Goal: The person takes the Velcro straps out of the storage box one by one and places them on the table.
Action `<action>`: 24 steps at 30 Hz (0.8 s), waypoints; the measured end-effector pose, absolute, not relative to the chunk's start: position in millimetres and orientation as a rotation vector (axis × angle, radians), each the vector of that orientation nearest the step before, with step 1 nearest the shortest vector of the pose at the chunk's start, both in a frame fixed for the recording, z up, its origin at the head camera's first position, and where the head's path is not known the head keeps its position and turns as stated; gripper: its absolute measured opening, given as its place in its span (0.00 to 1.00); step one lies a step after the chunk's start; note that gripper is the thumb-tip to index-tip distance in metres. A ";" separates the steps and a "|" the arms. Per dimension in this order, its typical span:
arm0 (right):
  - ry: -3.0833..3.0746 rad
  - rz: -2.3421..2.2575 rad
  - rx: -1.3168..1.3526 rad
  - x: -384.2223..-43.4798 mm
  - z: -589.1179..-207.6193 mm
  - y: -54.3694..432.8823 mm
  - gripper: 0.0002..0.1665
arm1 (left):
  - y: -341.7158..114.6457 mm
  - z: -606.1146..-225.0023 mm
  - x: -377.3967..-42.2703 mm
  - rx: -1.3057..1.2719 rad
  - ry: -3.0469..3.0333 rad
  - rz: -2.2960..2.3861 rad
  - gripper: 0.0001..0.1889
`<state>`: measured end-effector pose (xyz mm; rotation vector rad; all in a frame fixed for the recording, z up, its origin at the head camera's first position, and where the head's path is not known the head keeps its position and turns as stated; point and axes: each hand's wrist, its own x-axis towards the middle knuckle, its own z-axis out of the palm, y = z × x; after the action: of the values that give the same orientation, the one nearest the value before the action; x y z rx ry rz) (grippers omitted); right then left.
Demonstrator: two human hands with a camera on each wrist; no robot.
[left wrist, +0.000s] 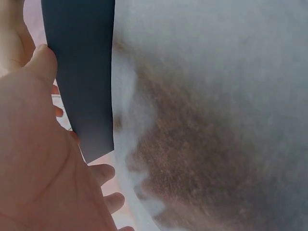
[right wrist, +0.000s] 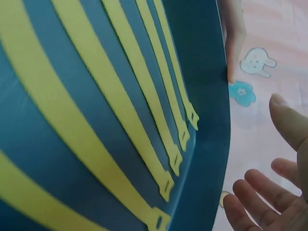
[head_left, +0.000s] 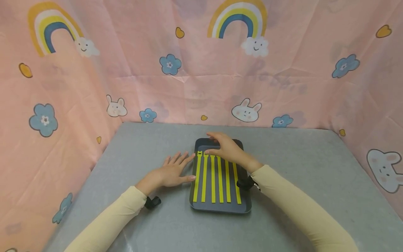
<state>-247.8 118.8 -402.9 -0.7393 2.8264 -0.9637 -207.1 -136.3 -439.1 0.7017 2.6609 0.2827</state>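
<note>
Six yellow straps [head_left: 213, 182] are lying side by side inside the dark tray [head_left: 220, 209], lower centre; the row is seemingly standing laid out, anything left not showing. Slotted ends are pointing frame-top, long axes running roughly vertically. Left hand [head_left: 172, 174] and right hand [head_left: 229, 150] are showing spread grips, pinching nothing.

Pink cloth [head_left: 141, 35] behind a grey tabletop [head_left: 299, 154]

The cloth, creased in places, fills the top and both sides of the head frame. One rainbow [head_left: 51, 16] is printed at upper left, a second rainbow [head_left: 237, 10] right of top centre, each ending in a smiling cloud [head_left: 86, 47]. Between them sits a blue flower [head_left: 170, 64]. A rabbit [head_left: 246, 112] shows just above the far edge of the tabletop, right of centre; a yellow heart [head_left: 383, 31] marks the upper right. The tabletop spreads over the lower half.
</note>
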 end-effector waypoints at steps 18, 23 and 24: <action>2.773 -1.117 -0.542 -250.9 -424.1 100.3 0.34 | -132.2 -429.8 -196.0 0.730 2.709 0.297 0.45; 2.775 -1.101 -0.485 -251.5 -429.0 93.4 0.31 | -131.4 -430.1 -195.7 0.731 2.714 0.299 0.45; 2.773 -1.103 -0.470 -251.6 -429.8 92.1 0.31 | -131.3 -430.1 -195.8 0.728 2.713 0.299 0.45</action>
<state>-251.6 92.1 -429.8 -0.4704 2.7731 -1.1034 -195.8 -131.3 -430.1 0.7278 2.7129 0.2988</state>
